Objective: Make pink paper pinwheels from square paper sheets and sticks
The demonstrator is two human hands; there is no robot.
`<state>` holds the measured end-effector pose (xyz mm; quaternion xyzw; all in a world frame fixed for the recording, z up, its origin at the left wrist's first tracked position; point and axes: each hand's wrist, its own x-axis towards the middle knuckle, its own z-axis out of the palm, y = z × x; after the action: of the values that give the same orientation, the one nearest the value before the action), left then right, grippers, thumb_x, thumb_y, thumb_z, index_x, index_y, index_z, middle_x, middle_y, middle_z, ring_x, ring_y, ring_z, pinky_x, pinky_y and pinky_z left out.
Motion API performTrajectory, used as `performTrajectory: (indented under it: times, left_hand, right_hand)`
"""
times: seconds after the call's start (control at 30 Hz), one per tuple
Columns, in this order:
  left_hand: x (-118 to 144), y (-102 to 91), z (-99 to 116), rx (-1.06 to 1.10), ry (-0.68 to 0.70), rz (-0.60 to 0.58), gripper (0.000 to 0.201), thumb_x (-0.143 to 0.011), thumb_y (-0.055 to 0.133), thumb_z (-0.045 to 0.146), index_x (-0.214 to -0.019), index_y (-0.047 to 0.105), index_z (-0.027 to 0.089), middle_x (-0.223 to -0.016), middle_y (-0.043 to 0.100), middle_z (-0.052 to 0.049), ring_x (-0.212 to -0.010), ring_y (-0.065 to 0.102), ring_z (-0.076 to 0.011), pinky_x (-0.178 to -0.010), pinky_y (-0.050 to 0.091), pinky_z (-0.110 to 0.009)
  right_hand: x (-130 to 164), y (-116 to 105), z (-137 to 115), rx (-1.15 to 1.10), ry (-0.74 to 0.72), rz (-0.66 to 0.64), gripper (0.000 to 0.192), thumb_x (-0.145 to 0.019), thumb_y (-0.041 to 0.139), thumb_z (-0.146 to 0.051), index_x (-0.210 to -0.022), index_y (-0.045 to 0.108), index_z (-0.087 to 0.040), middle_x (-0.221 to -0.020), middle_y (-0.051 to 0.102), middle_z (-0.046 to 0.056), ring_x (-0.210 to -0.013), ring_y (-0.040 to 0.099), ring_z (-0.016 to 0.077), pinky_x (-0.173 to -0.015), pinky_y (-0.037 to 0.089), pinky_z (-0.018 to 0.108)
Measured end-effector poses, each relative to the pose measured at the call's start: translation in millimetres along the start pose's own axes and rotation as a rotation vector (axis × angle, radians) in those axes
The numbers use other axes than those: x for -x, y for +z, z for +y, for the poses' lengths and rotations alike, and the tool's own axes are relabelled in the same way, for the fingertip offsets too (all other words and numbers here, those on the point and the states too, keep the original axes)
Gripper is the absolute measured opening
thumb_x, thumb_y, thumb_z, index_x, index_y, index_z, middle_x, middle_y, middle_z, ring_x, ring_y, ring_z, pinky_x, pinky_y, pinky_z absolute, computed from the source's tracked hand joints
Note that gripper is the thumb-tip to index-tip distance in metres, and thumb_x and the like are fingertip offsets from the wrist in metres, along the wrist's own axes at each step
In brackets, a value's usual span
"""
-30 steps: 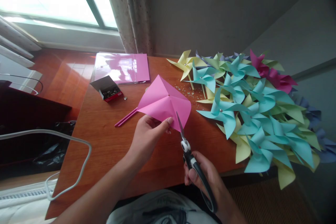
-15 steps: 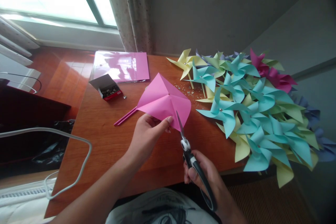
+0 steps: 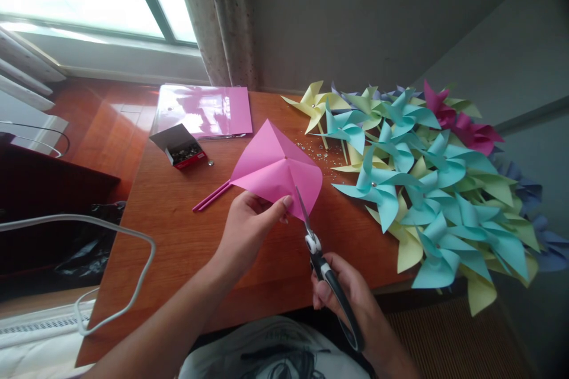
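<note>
My left hand (image 3: pixel 249 230) pinches the near edge of a creased pink paper square (image 3: pixel 275 167) held just above the wooden table (image 3: pixel 186 243). My right hand (image 3: pixel 351 299) grips black-handled scissors (image 3: pixel 317 254). Their blades point up and away from me into the paper's near edge, right beside my left thumb. The paper's far corners curl upward.
A big heap of finished paper pinwheels (image 3: pixel 427 183) in blue, yellow, pink and purple fills the table's right side. A pink straw (image 3: pixel 212 196), an open box of pins (image 3: pixel 180 147), a pink plastic folder (image 3: pixel 204 111) and scattered pins (image 3: pixel 316 153) lie further back. A white cable (image 3: pixel 111 237) loops at left.
The scissor blades have edged slightly further into the pink paper. Both hands keep their hold and stay almost in place.
</note>
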<state>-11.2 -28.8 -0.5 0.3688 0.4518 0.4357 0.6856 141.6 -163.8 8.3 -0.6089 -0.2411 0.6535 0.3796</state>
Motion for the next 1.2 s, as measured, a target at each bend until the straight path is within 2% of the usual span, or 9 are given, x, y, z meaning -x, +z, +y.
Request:
performTrajectory:
  times: [0.3,1.2]
  left_hand:
    - [0.5,1.2,1.3,0.010,0.007,0.008,0.019,-0.076,0.083,0.026,-0.072,0.070,0.014,-0.062,0.069,0.000,-0.058,0.059,-0.0104,-0.057,0.046,-0.020]
    - [-0.2,-0.2,1.0,-0.003,0.015,0.004,0.019,-0.077,0.082,0.027,-0.072,0.070,0.013,-0.063,0.070,0.001,-0.058,0.059,-0.0101,-0.057,0.046,-0.020]
  right_hand:
    - [-0.2,-0.8,1.3,0.005,0.002,-0.005,0.052,-0.074,0.078,-0.062,-0.090,0.055,-0.018,-0.076,0.053,-0.003,-0.062,0.053,0.0093,-0.060,0.044,0.023]
    - [-0.7,-0.2,1.4,0.018,0.003,-0.015,0.050,-0.076,0.078,-0.060,-0.087,0.055,-0.017,-0.073,0.054,-0.004,-0.057,0.054,0.0080,-0.056,0.043,0.021]
